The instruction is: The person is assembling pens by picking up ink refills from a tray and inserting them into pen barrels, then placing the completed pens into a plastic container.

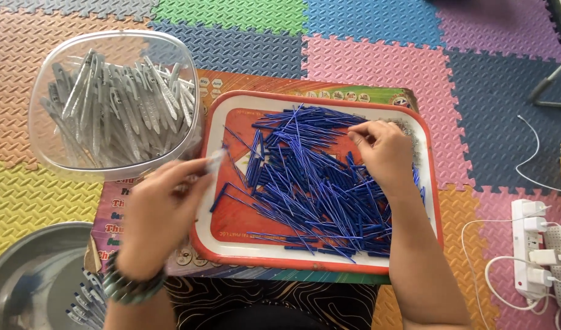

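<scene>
Right hand [383,148] on the heap of blue refills [311,183] in the red-rimmed tray [280,261], fingertips pinched together on one thin tube. Left hand [164,211] beside the tray, fingers closed around a blurred grey pen barrel [214,160]. Refills probably light, thin, a little bendable and slippery; best pinched near the middle, gently. Clear bowl [42,91] of grey barrels nearby.

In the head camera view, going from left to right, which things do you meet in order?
Metal basin → clear tub of grey pen barrels → left hand holding a clear piece → red tray of blue refills → right hand on the refills → white power strip.
</scene>
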